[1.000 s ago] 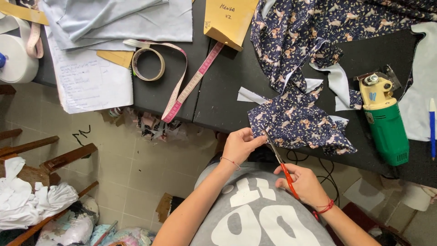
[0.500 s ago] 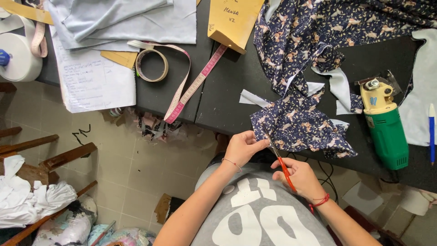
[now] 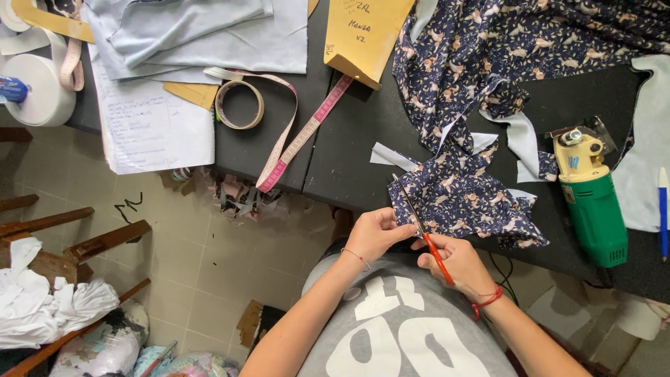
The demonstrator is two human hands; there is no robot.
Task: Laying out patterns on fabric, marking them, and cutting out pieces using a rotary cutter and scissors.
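Observation:
My right hand (image 3: pixel 460 265) grips orange-handled scissors (image 3: pixel 419 223), their blades pointing up and left along the edge of a navy floral fabric piece (image 3: pixel 464 199). My left hand (image 3: pixel 377 234) pinches the fabric's near edge just left of the blades, at the black table's front edge (image 3: pixel 349 167). More of the same floral cloth (image 3: pixel 502 56) is heaped at the far side of the table.
A green electric cutter (image 3: pixel 593 202) lies right of the fabric. A pink tape measure (image 3: pixel 293 132), brown card pattern (image 3: pixel 366 31), pale blue cloth (image 3: pixel 202 31), a written sheet (image 3: pixel 150 126) and a white roll (image 3: pixel 38 91) are left. Wooden chairs (image 3: pixel 70 244) stand on the floor.
The scissors' blades have pushed further up along the fabric edge. Both hands have stayed close together at the table's front edge.

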